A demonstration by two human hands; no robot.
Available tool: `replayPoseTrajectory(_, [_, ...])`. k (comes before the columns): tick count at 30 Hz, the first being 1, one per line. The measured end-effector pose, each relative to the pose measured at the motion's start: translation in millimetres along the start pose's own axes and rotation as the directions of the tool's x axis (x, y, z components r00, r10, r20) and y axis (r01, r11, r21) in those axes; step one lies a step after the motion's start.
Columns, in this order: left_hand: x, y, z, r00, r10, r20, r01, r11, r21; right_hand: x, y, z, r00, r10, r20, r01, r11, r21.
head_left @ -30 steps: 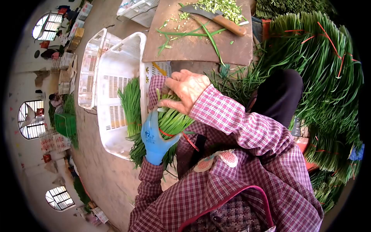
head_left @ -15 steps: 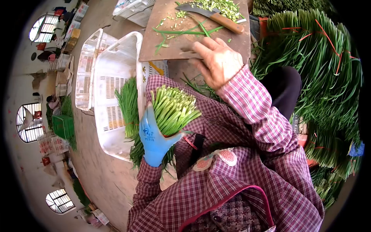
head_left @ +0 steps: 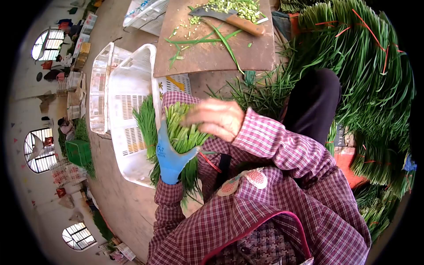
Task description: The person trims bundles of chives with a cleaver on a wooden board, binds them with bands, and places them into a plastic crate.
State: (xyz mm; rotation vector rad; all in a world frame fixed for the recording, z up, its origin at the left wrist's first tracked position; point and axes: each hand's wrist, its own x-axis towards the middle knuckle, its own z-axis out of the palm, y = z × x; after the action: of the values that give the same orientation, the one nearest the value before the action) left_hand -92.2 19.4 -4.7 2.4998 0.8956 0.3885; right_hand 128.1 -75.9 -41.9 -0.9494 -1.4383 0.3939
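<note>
My left hand [head_left: 170,157], in a blue glove, is closed around a thick bunch of green chives [head_left: 191,140] above my lap. The bunch's pale cut ends point up and away from me, and the leaves hang below the glove. Over those cut ends lies my bare right hand [head_left: 221,120], its fingers stretched forward and blurred at the tips. A red tie [head_left: 210,162] shows beside the left thumb. Farther forward, a knife [head_left: 245,25] with a wooden handle rests on a brown cutting board [head_left: 198,64], among chopped stem bits [head_left: 238,6] and loose green leaves.
To the left stands a white plastic crate [head_left: 128,92] with another chive bunch [head_left: 143,117] at its right side. Large stacks of tied chives [head_left: 353,57] fill the right. Loose stalks [head_left: 265,95] lie on the floor near my knee. A green crate [head_left: 78,153] is farther off.
My right hand has come back from the board's edge to the cut ends of the bunch. One long leaf now hangs over the board's near edge. The left hand keeps its hold.
</note>
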Motion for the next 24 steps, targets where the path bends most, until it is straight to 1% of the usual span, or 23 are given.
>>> replayPoseTrajectory(1, [0.4, -2.1, -0.3, 0.999, -0.024, 0.034, 0.025, 0.999, -0.032, -13.6, 9.5, 1.5, 0.995, 0.051, 0.085, -0.038, 0.987, -0.157])
replayPoseTrajectory(2, [1.4, -5.4, -0.2, 0.998, -0.042, 0.040, 0.044, 0.998, -0.045, -29.7, 42.6, 9.2, 0.833, 0.500, 0.238, -0.397, 0.839, -0.373])
replayPoseTrajectory(3, [2.9, -6.6, 0.7, 0.999, -0.040, 0.036, 0.041, 0.998, -0.042, -39.8, 70.3, 12.8, 0.472, 0.842, 0.261, -0.597, 0.523, -0.608])
replayPoseTrajectory(4, [3.9, -7.8, 0.1, 0.998, -0.052, 0.043, 0.057, 0.992, -0.112, -32.6, 51.4, -3.2, 0.604, 0.776, 0.181, -0.605, 0.595, -0.529])
replayPoseTrajectory(5, [3.0, -8.3, -0.1, 0.996, -0.069, 0.061, 0.079, 0.979, -0.186, -27.9, 29.1, -19.8, 0.707, 0.702, 0.085, -0.602, 0.660, -0.449])
replayPoseTrajectory(6, [3.8, -4.7, -1.6, 0.994, -0.091, 0.065, 0.099, 0.986, -0.132, -19.5, 15.5, -21.8, 0.856, 0.513, -0.065, -0.496, 0.779, -0.384])
replayPoseTrajectory(7, [3.6, -3.5, 0.4, 0.993, -0.092, 0.068, 0.101, 0.986, -0.130, -5.1, 3.6, -23.2, 0.933, 0.332, -0.138, -0.358, 0.892, -0.277])
replayPoseTrajectory(9, [8.6, -1.5, 1.5, 0.998, -0.026, 0.050, 0.031, 0.994, -0.108, 5.5, -12.8, -16.4, 0.986, 0.127, -0.110, -0.138, 0.985, -0.106])
replayPoseTrajectory(10, [9.3, 0.8, -0.1, 0.999, 0.025, 0.034, -0.026, 0.999, 0.023, -1.4, -3.9, -10.1, 0.997, 0.068, 0.036, -0.067, 0.997, -0.030])
replayPoseTrajectory(11, [9.3, 2.3, -0.4, 0.999, 0.031, 0.030, -0.032, 0.999, 0.022, -15.7, 16.0, -2.0, 0.996, 0.045, 0.082, -0.028, 0.981, -0.190])
replayPoseTrajectory(12, [8.2, 1.9, -3.0, 0.998, -0.004, 0.068, 0.007, 0.999, -0.033, -43.6, 51.0, 12.2, 0.985, 0.141, 0.103, -0.076, 0.878, -0.473])
replayPoseTrajectory(13, [7.9, 1.8, -3.4, 0.993, -0.040, 0.107, 0.049, 0.995, -0.083, -61.3, 79.3, 17.9, 0.967, 0.235, 0.095, -0.099, 0.696, -0.712])
replayPoseTrajectory(14, [5.7, 2.1, -4.5, 0.994, -0.042, 0.102, 0.051, 0.996, -0.079, -38.9, 70.8, 1.4, 0.750, 0.659, 0.056, -0.453, 0.573, -0.683])
replayPoseTrajectory(15, [0.7, 4.8, -7.4, 0.994, -0.041, 0.104, 0.047, 0.997, -0.059, -21.6, 55.1, -11.7, 0.341, 0.939, 0.042, -0.717, 0.288, -0.635])
replayPoseTrajectory(16, [-1.9, 7.3, -6.6, 0.995, -0.034, 0.093, 0.039, 0.998, -0.046, -30.7, 41.3, -16.0, 0.814, 0.566, -0.131, -0.545, 0.664, -0.513])
replayPoseTrajectory(17, [-3.8, 9.7, -5.5, 0.996, -0.027, 0.080, 0.030, 0.999, -0.033, -27.8, 33.6, -18.9, 0.813, 0.555, -0.176, -0.573, 0.708, -0.412])
replayPoseTrajectory(19, [-5.6, 10.1, -3.9, 0.999, -0.005, 0.035, 0.006, 1.000, -0.026, -14.2, 16.4, -23.4, 0.869, 0.462, -0.177, -0.494, 0.812, -0.310])
replayPoseTrajectory(20, [-6.3, 5.2, -3.1, 1.000, 0.014, -0.002, -0.014, 1.000, -0.004, -15.9, 18.8, -19.4, 0.892, 0.421, -0.163, -0.451, 0.852, -0.267])
replayPoseTrajectory(21, [-5.3, 0.5, -2.5, 0.999, 0.035, -0.039, -0.034, 0.999, 0.018, -15.0, 15.3, -18.5, 0.884, 0.455, -0.112, -0.468, 0.852, -0.233])
replayPoseTrajectory(22, [-1.2, -4.7, -8.0, 0.998, -0.057, -0.007, 0.055, 0.990, -0.133, -16.1, 14.8, -16.0, 0.882, 0.458, -0.109, -0.470, 0.871, -0.142])
replayPoseTrajectory(23, [2.5, -9.3, -17.3, 0.998, -0.056, -0.027, 0.052, 0.990, -0.130, -17.0, 14.9, -13.5, 0.882, 0.461, -0.100, -0.467, 0.883, -0.049])
replayPoseTrajectory(24, [7.2, -11.3, -30.6, 0.977, -0.204, 0.065, 0.214, 0.911, -0.353, -14.3, 9.7, -14.0, 0.895, 0.424, -0.137, -0.434, 0.899, -0.054])
